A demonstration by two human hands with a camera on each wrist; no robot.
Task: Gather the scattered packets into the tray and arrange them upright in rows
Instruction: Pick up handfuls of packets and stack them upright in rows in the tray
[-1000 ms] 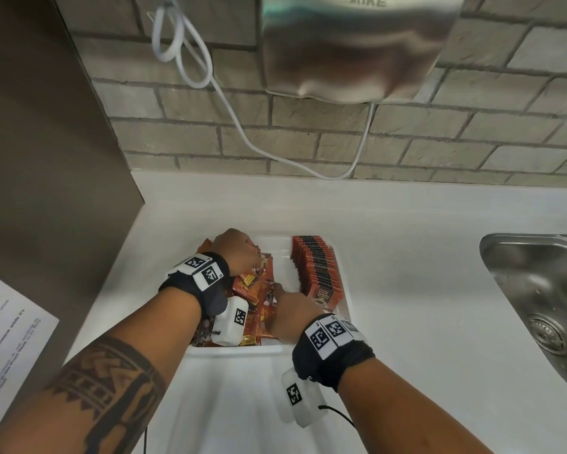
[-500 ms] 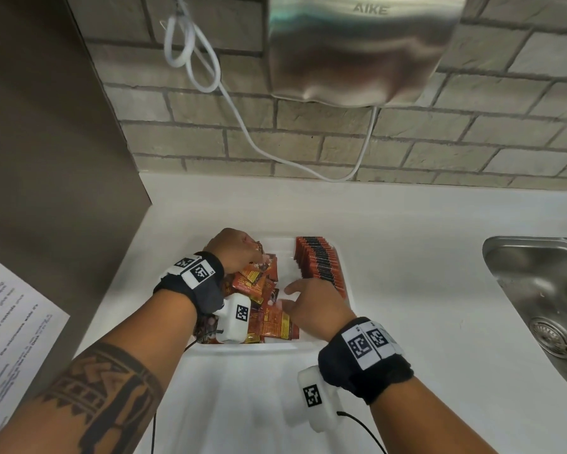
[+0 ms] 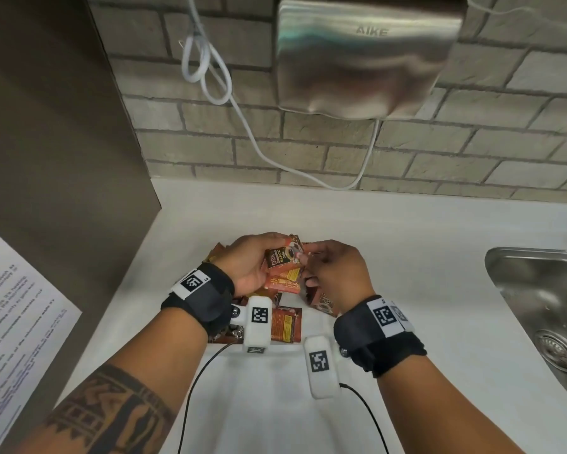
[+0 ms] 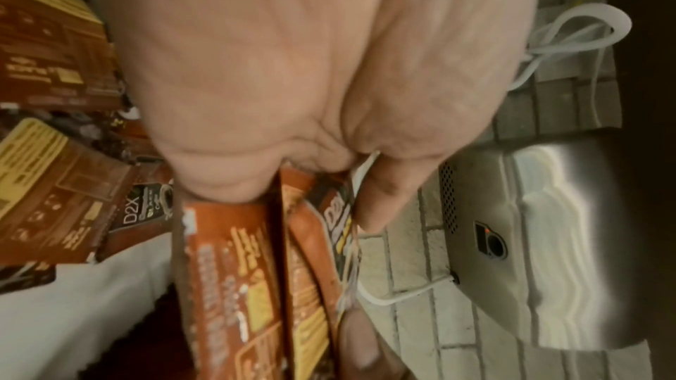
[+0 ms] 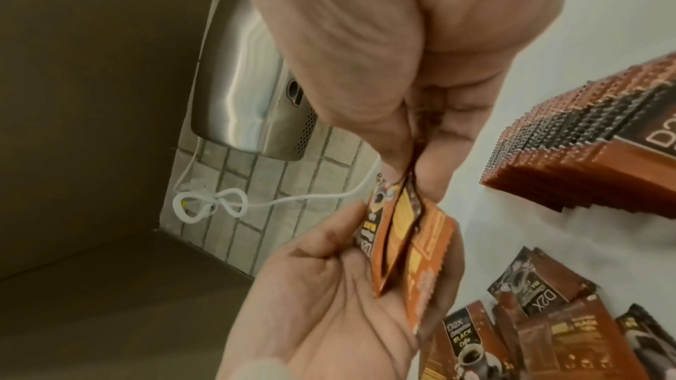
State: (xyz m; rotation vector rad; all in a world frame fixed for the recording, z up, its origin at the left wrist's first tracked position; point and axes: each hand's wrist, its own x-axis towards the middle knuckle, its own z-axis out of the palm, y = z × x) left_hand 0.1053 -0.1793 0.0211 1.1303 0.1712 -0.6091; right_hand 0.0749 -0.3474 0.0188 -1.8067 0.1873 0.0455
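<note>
Above the white tray my left hand grips a small stack of orange-brown coffee packets, top one face up. My right hand pinches the right edge of that stack between thumb and fingers. In the right wrist view the held packets stand on edge between both hands, and a neat row of upright packets fills the tray's right side. Loose packets lie flat in the tray under my wrists. The left wrist view shows my palm and the held packets.
A steel sink sits in the white counter at the right. A metal hand dryer with a white cord hangs on the brick wall. A brown panel and a printed sheet stand at the left.
Both hands rose out of the tray. My left hand lifted a few packets, and my right hand came over from the tray's middle to pinch them.
</note>
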